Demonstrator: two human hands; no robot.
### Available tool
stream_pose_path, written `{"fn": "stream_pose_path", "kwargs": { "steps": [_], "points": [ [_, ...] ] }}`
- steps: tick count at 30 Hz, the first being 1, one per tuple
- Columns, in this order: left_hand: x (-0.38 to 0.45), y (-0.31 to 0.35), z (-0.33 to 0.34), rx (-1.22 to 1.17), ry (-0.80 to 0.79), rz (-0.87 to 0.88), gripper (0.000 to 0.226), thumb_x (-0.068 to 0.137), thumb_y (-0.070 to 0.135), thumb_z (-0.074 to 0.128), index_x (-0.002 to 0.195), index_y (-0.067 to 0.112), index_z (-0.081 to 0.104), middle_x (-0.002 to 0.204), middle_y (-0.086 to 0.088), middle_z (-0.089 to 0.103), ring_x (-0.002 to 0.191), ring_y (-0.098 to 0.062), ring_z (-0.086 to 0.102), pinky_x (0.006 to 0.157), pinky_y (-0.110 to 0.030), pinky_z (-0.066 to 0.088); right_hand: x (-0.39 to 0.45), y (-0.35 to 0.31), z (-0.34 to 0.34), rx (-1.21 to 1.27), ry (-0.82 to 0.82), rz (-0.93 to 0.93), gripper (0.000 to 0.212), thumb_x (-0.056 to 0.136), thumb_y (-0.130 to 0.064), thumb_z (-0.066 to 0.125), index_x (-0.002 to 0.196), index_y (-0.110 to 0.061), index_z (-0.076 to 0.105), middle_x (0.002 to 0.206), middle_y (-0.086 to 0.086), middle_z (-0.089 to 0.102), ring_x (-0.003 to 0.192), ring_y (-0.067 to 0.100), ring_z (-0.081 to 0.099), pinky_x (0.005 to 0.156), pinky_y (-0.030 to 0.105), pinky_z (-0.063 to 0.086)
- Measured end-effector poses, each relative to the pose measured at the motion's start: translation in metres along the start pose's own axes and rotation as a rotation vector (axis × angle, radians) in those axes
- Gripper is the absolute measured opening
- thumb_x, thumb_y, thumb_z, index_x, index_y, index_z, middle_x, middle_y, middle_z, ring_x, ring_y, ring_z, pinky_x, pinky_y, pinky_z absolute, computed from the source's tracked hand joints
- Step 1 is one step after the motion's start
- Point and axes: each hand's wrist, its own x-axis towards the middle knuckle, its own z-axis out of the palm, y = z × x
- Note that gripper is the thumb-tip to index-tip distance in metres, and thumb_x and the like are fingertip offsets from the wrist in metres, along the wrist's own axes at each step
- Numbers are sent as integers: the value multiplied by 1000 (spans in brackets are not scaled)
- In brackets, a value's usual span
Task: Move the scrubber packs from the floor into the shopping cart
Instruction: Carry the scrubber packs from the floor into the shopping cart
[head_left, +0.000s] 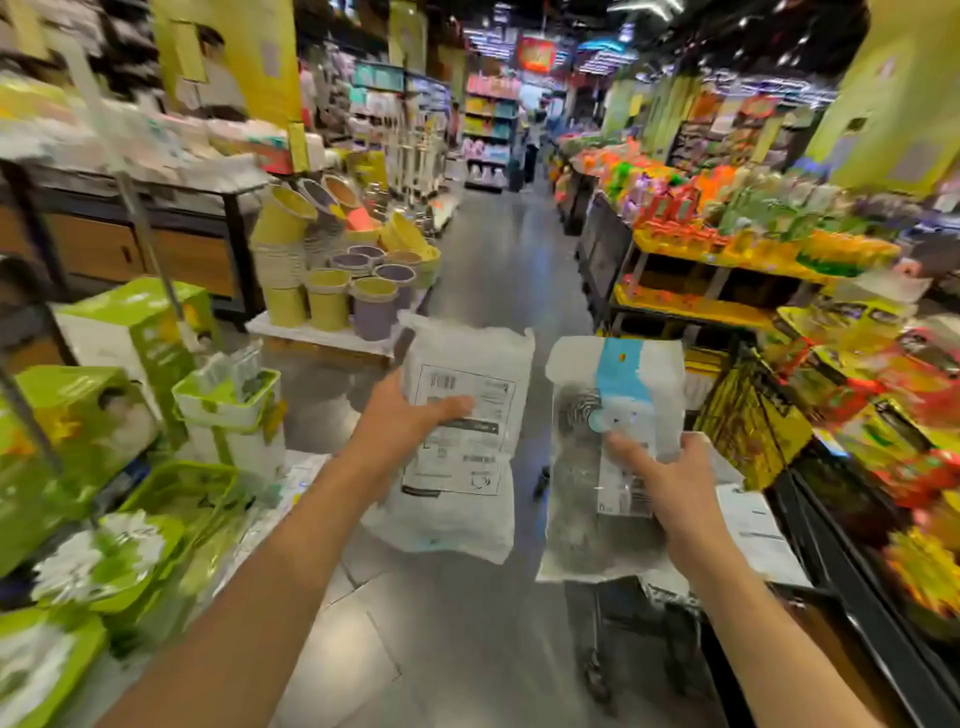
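Two packs up in the air over the aisle floor (498, 270). Left hand (410, 415) gripping a scrubber pack (462, 467), thumb across its white printed back label, barcodes visible, text too blurred to read. Right hand (670, 478) pinching a second scrubber pack (613, 415) with a blue strip, lettering unreadable.

Left pack (462, 441) showed white with black printed label; right pack (613, 447), beside it, clear with blue stripe over grey coils. Buckets (332, 296) beyond: yellow-green, lilac.
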Motion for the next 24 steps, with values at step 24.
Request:
{"fn": "stream_pose_path", "kwargs": {
  "steps": [24],
  "points": [
    [334,-112,386,306,-767,-131,32,82,14,83,108,22,67,90,11,80,79,-7,77,56,-20,58,250,150,-183,-169,592,371,72,59,-66,84,113,-35,48,108,-13,64,104,20,65,92,54,55]
  ]
}}
